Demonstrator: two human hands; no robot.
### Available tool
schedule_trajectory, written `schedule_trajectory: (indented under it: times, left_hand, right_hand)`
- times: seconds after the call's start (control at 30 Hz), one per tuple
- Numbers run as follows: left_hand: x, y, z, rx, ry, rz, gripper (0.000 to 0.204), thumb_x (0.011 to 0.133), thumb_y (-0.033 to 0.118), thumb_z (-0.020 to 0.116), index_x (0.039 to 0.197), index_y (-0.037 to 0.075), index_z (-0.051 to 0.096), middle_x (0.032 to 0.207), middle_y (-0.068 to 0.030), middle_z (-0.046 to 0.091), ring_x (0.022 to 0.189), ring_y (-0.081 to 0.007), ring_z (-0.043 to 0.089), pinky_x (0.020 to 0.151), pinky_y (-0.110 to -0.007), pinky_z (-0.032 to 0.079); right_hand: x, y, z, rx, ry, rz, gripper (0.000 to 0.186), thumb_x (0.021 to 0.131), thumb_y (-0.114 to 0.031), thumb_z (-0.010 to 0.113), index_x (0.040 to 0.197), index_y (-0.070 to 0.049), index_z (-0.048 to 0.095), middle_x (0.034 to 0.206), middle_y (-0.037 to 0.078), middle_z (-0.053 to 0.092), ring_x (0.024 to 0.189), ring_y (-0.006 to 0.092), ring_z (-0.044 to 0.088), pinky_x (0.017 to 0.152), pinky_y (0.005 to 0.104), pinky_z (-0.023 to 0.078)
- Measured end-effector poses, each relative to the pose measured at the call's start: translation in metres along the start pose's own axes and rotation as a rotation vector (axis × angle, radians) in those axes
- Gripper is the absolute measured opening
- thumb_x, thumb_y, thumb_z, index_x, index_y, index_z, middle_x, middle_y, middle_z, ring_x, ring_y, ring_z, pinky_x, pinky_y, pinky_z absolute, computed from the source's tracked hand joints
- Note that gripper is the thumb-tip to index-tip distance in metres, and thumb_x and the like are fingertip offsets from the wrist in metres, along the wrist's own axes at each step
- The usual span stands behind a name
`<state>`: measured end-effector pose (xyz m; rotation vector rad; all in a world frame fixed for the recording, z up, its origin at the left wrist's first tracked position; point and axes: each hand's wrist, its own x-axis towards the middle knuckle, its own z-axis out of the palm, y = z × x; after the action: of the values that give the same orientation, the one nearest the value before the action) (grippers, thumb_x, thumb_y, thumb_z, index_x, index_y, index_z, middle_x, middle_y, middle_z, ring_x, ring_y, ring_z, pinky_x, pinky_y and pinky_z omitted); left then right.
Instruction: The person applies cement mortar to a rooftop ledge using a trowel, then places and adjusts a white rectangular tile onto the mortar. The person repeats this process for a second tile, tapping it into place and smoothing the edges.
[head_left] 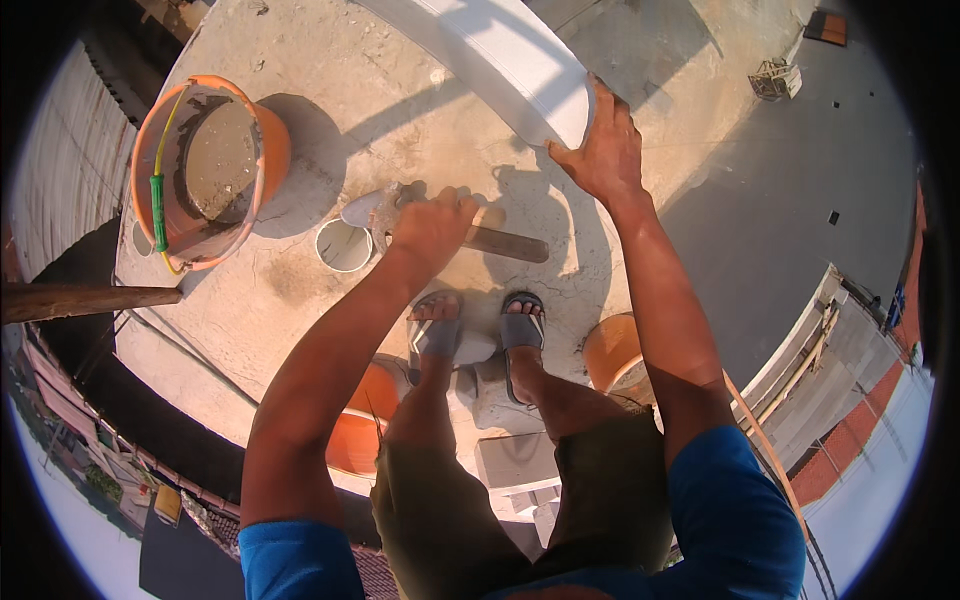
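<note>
My left hand (pixel 435 232) is closed round a hatchet-like tool, close to its head. Its flat wooden handle (pixel 512 244) sticks out to the right, and the pale metal head (pixel 362 209) points left. Just below that head is the round opening of a white pipe (pixel 343 247). My right hand (pixel 604 150) grips the near right end of a long white block (pixel 505 75), its thumb on the near side and fingers over the end. The block bends with the lens and runs out of view at the top.
An orange bucket (pixel 273 150) with grey mortar and a green-gripped handle stands at left. Two more orange buckets (pixel 364 425) (pixel 612 350) flank my legs. A pale block (pixel 515 462) lies between my legs. Wooden timber (pixel 90 300) juts in from the left. The concrete slab's edge curves round below.
</note>
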<state>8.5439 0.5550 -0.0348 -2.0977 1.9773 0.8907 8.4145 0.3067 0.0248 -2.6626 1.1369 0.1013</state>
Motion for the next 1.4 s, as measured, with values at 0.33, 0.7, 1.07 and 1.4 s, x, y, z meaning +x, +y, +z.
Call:
schedule_trajectory:
  times: [0.33, 0.7, 1.07, 1.4]
  left_hand:
    - [0.031, 0.029, 0.066, -0.222, 0.209, 0.046, 0.042, 0.098, 0.012, 0.060, 0.138, 0.004, 0.053, 0.121, -0.0274, 0.062, 0.081, -0.0363, 0.078, 0.068, -0.046, 0.060]
    - [0.044, 0.036, 0.121, -0.111, 0.034, -0.007, 0.054, 0.099, 0.014, 0.062, 0.151, 0.012, 0.049, 0.141, -0.0235, 0.054, 0.080, -0.0331, 0.079, 0.065, -0.044, 0.061]
    - [0.029, 0.032, 0.125, 0.005, 0.116, 0.070, 0.078, 0.093, 0.013, 0.072, 0.164, 0.022, 0.040, 0.140, -0.0208, 0.053, 0.083, -0.0339, 0.078, 0.069, -0.044, 0.062]
    - [0.010, 0.039, 0.034, -0.115, -0.014, -0.044, 0.100, 0.086, 0.047, 0.084, 0.170, 0.021, 0.035, 0.167, -0.0281, 0.041, 0.124, -0.0468, 0.069, 0.104, -0.051, 0.057]
  right_hand:
    - [0.003, 0.015, 0.003, 0.064, -0.012, -0.116, 0.108, 0.074, -0.027, 0.092, 0.162, -0.003, 0.033, 0.136, 0.030, 0.058, 0.132, 0.0455, 0.057, 0.113, 0.0608, 0.043]
    - [0.011, 0.022, 0.004, 0.041, 0.094, -0.195, 0.100, 0.074, -0.032, 0.090, 0.156, -0.002, 0.043, 0.138, 0.029, 0.063, 0.136, 0.0446, 0.057, 0.115, 0.0570, 0.044]
    - [0.009, 0.029, -0.005, 0.087, -0.124, -0.098, 0.104, 0.084, -0.065, 0.079, 0.167, -0.017, 0.040, 0.149, 0.037, 0.051, 0.137, 0.0510, 0.059, 0.111, 0.0588, 0.052]
    - [0.013, 0.038, -0.001, 0.192, -0.151, -0.133, 0.082, 0.103, -0.066, 0.058, 0.168, -0.019, 0.039, 0.147, 0.038, 0.053, 0.143, 0.0523, 0.053, 0.116, 0.0553, 0.050]
